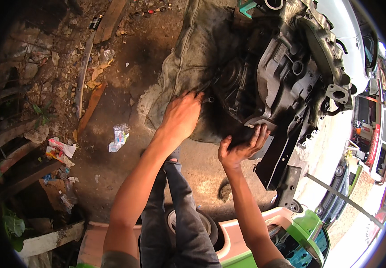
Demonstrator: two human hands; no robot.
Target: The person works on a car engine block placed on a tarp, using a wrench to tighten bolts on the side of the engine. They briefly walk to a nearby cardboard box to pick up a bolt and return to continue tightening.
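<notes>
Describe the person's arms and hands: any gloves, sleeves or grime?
Both forearms are bare, with no gloves, watch or jewellery visible. Short greyish sleeve edges show at the bottom of the picture. The left hand looks fairly clean; the right hand has dark greasy smudges on its fingers.

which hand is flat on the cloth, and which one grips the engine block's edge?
The left hand lies palm-down on the grey cloth. The right hand curls its fingers under the lower edge of the dark engine block.
</notes>
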